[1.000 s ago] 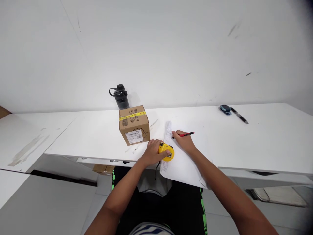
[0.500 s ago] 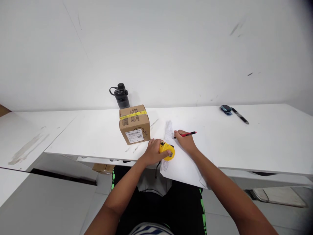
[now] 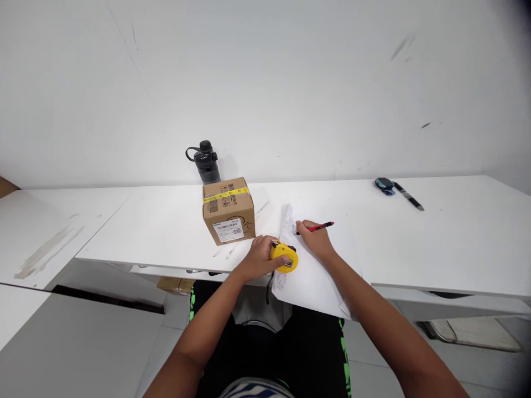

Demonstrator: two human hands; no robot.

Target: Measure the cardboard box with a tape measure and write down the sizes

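Note:
My left hand (image 3: 259, 256) is closed around a yellow tape measure (image 3: 285, 258) that rests on a white sheet of paper (image 3: 309, 279) at the table's front edge. A black strap hangs from the tape measure over the edge. My right hand (image 3: 314, 239) pinches a red pen (image 3: 319, 226), its tip pointing left onto the paper's written-on left margin. A small cardboard box (image 3: 228, 210) with yellow tape and a white label stands just left of both hands.
A black water bottle (image 3: 206, 162) stands behind the box by the wall. A blue object (image 3: 383, 185) and a black marker (image 3: 409, 196) lie at the far right of the white table (image 3: 435, 232). A lower white surface (image 3: 45, 237) adjoins on the left.
Both hands have shifted slightly to the right with the tape measure and pen; otherwise the scene is the same.

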